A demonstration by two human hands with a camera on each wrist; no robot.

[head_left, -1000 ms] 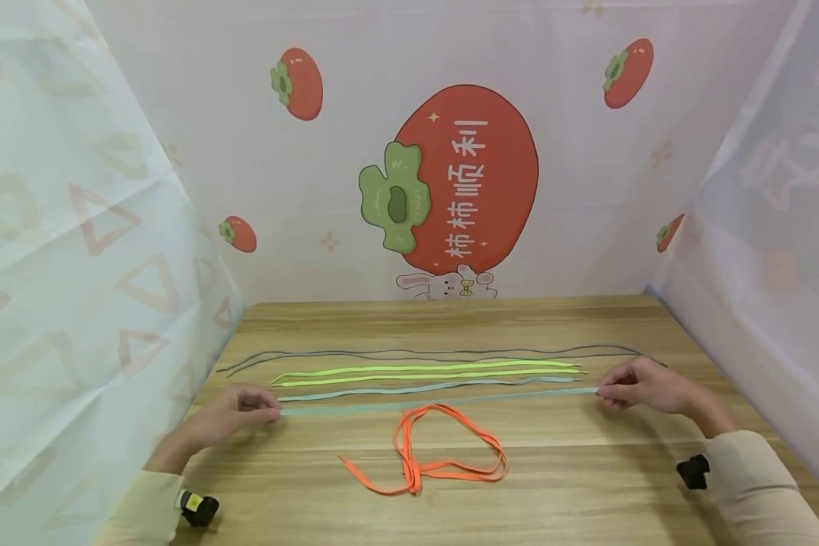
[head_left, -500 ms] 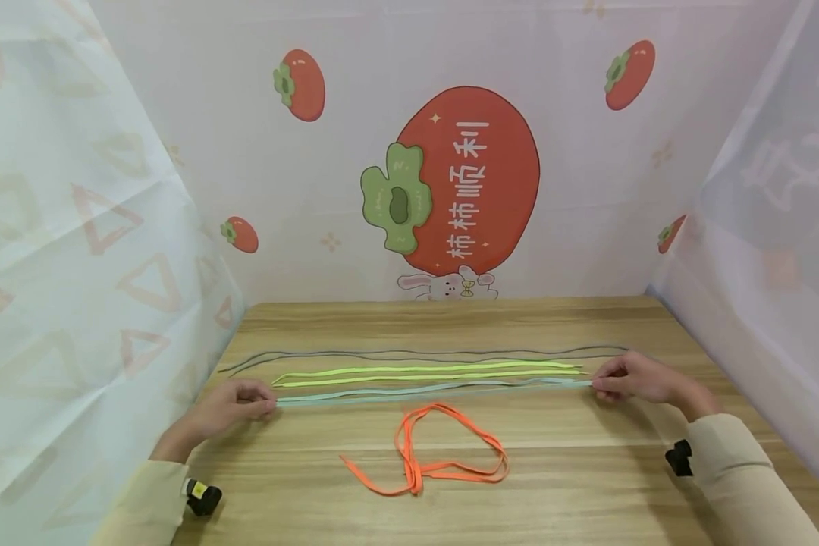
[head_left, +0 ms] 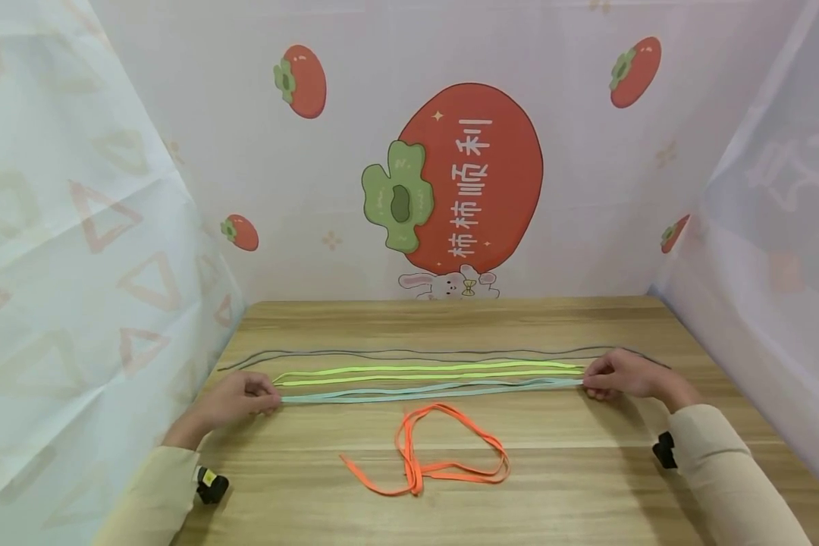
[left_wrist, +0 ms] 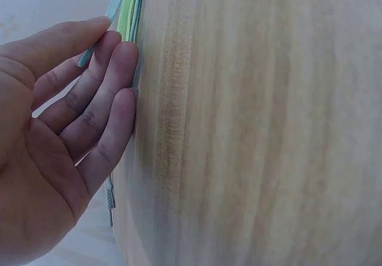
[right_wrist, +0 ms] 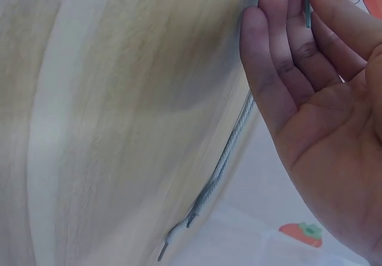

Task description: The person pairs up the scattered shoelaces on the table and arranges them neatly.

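Note:
A flat light blue shoelace (head_left: 355,400) is stretched between the two hands, close over the table. My left hand (head_left: 242,396) pinches one end between thumb and index finger; in the left wrist view the lace's tip (left_wrist: 87,56) pokes out past the fingers. At the other end, my right hand (head_left: 621,373) pinches the lace, with a short bit of its tip (right_wrist: 307,12) showing in the right wrist view. Just beyond it lies a second light blue shoelace (head_left: 382,391), overlapping it toward the right in the head view. Two yellow-green shoelaces (head_left: 382,371) run alongside, farther back.
Two thin grey shoelaces (head_left: 368,351) lie lengthwise behind the others, their tips (right_wrist: 162,251) visible in the right wrist view. An orange shoelace (head_left: 412,462) lies loosely looped at the front of the wooden table (head_left: 553,485). Printed cloth (head_left: 573,250) surrounds the back and sides.
Both hands have moved away from the body and lower with the stretched light blue shoelace, bringing it right beside the other light blue one. The right hand has also shifted slightly left.

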